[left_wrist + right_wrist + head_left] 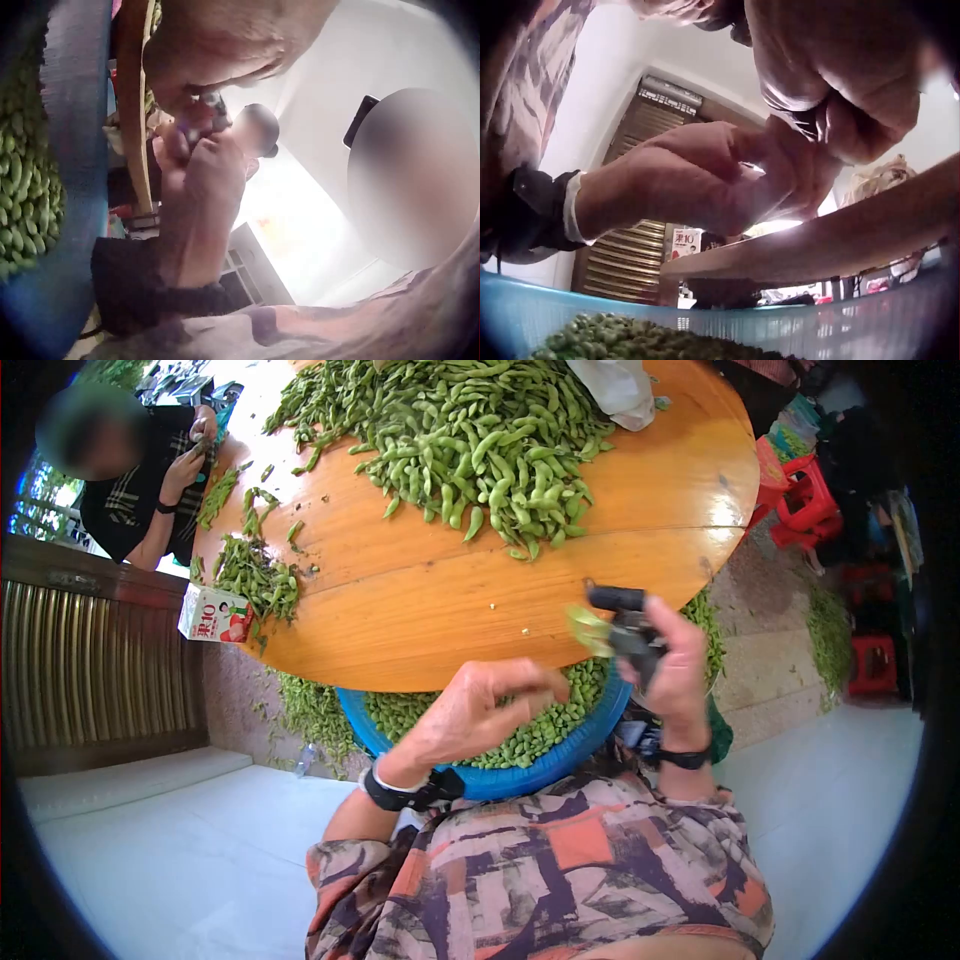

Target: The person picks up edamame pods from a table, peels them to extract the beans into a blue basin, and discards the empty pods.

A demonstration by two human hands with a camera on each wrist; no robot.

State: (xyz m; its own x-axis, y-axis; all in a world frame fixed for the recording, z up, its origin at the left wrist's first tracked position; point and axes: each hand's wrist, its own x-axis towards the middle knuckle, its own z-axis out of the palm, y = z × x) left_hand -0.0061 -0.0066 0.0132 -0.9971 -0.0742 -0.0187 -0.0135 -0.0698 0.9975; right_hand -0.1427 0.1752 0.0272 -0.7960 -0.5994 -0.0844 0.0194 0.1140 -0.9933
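My right hand (672, 660) grips a small black hand tool (640, 635), raised over the table's near edge at the right. A blurred yellow-green pod (588, 630) shows at the tool's left side. My left hand (485, 710) hovers over the blue basket (500, 788), thumb and fingers pointing right, with nothing visible between them. Shelled green beans (535, 745) fill the basket, which stands below the table edge against my body. In the right wrist view the left hand (682, 176) appears close beside the right hand (847, 82).
A large heap of green pods (490, 450) covers the far part of the wooden table (420, 590). At the left lie small pod piles (255, 575) and a white carton (215, 614). Another person (150, 490) sits there. Red stools (808, 500) stand right; husks (315, 710) litter the floor.
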